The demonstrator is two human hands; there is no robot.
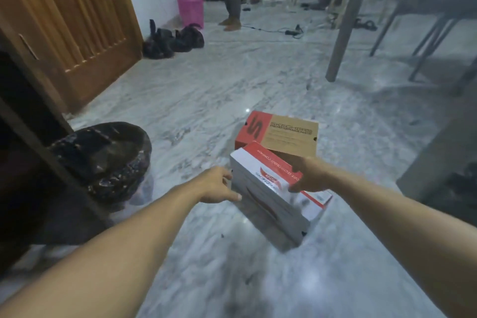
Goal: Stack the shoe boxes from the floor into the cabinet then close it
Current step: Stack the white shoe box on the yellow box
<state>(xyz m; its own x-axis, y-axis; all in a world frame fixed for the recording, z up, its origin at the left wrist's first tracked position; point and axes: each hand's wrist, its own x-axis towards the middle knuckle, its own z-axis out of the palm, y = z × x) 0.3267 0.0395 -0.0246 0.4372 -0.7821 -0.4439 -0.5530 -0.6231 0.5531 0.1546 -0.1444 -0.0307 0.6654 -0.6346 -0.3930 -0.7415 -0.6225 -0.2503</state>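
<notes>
Head view: white shoe box (273, 204) with the red-trimmed lid sits on the floor (196, 121), tilted, its far end touching or overlapping the near edge of the brown and red shoe box (281, 133) behind it. Long axis of the white box runs from far-left to near-right, diagonal to the person.

Right hand (309, 175) is on the lid at the box's far-right side, fingers curled down over the top edge; looks like a grip, though motion blur hides the fingertips. Left hand (219, 186) is just beside the box's left end face, fingers straight and spread, holding nothing; whether it touches the cardboard I can't tell.

So the box lies between the two hands, right hand already on it and left hand at the short end. Judgement: next is a two-handed lift, left closing in on that end.

Cabinet (23, 121) is well left of the box, door (77, 33) standing open. A dark lumpy bag (103, 157) lies between box and cabinet, so the carry has to clear it.
</notes>
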